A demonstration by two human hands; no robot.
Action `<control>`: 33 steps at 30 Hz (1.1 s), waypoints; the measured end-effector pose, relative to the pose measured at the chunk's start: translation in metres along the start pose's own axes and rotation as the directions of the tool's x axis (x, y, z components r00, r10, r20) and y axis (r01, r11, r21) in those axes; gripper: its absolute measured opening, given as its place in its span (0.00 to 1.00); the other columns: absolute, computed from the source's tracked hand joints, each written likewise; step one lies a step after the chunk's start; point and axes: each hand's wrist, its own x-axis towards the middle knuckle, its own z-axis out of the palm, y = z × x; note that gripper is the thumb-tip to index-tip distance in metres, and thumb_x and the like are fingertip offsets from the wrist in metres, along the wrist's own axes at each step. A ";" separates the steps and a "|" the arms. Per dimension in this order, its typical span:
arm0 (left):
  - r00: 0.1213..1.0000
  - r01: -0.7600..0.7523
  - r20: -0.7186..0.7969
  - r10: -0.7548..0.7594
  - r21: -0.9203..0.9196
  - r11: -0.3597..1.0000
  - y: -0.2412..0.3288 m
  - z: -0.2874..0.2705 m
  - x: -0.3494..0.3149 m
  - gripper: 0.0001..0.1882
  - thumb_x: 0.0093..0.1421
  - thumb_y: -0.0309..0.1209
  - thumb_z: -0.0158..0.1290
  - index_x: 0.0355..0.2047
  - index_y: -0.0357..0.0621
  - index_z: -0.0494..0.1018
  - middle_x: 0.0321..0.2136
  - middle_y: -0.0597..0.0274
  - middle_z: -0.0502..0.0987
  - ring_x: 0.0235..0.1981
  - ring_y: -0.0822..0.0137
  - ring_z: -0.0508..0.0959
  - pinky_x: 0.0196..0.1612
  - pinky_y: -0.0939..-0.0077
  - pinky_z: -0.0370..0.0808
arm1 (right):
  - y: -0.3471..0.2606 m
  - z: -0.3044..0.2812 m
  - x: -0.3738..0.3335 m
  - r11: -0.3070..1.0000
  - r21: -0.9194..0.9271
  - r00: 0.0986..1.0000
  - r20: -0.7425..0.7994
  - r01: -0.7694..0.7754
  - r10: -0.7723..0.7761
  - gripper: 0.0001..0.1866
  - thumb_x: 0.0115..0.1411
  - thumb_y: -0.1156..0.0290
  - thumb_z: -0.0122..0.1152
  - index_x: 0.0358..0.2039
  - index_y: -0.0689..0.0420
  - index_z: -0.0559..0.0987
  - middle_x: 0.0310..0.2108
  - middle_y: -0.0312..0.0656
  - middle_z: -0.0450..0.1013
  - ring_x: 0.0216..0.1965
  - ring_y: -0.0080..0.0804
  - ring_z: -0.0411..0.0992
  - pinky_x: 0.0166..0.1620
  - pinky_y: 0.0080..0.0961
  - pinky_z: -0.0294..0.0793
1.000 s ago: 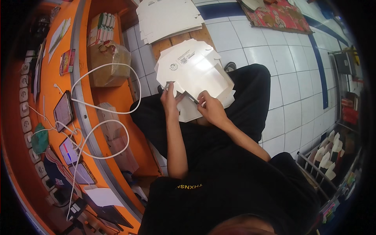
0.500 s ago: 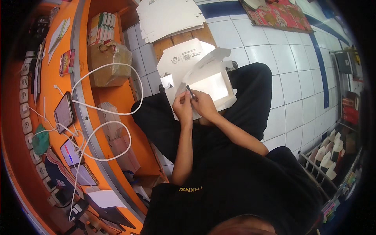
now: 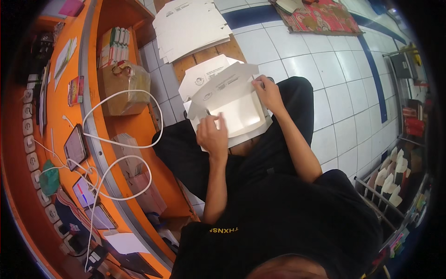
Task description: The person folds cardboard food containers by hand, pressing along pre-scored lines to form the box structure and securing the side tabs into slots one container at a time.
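On my lap and the end of a wooden bench is a white cardboard box [image 3: 241, 111], partly folded, with low walls around its pale base. Its printed lid panel stands tilted up at the far side, and another printed flap shows behind it. My right hand [image 3: 268, 95] pinches the right corner of the raised panel. At the near left corner my left hand [image 3: 212, 135] has bent fingers around the box's side wall, thumb toward the inside; the fingertips are slightly blurred. A stack of flat white box blanks [image 3: 190, 28] lies farther up the bench.
Left of me runs an orange counter [image 3: 60, 111] with phones [image 3: 75, 148], looping white cables and a row of sockets. A brown carton [image 3: 125, 88] sits on its lower shelf. White floor tiles and a metal rack [image 3: 381, 200] are at the right.
My hands have parted from the box's left corner. The right has gone to the panel's right corner, while the left has stayed near the left side. The raised panel now spreads flatter and wider.
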 end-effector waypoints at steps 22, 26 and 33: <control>0.652 0.679 0.742 -0.158 -0.479 0.556 -0.001 0.069 -0.003 0.18 0.74 0.36 0.50 0.49 0.33 0.81 0.36 0.57 0.83 0.32 0.67 0.84 0.36 0.74 0.82 | -0.019 0.020 -0.055 0.992 0.025 0.963 0.245 -0.126 0.116 0.18 0.62 0.60 0.62 0.45 0.60 0.82 0.41 0.57 0.81 0.43 0.52 0.80 0.49 0.39 0.77; 0.876 0.280 0.483 0.019 -0.538 0.795 0.041 0.020 0.005 0.16 0.73 0.33 0.51 0.48 0.33 0.81 0.40 0.54 0.84 0.35 0.65 0.85 0.37 0.70 0.82 | 0.019 0.023 -0.060 0.901 0.276 0.906 0.357 -0.335 0.228 0.23 0.71 0.56 0.48 0.57 0.57 0.77 0.46 0.55 0.79 0.52 0.43 0.78 0.53 0.36 0.75; 0.986 0.010 -0.144 -0.079 -0.428 0.904 0.027 -0.083 0.032 0.10 0.69 0.27 0.55 0.42 0.32 0.80 0.35 0.53 0.84 0.32 0.64 0.81 0.36 0.70 0.77 | 0.019 -0.134 0.116 0.372 0.917 0.963 0.047 -0.147 0.265 0.51 0.68 0.37 0.53 0.77 0.56 0.45 0.65 0.72 0.60 0.60 0.63 0.71 0.58 0.49 0.75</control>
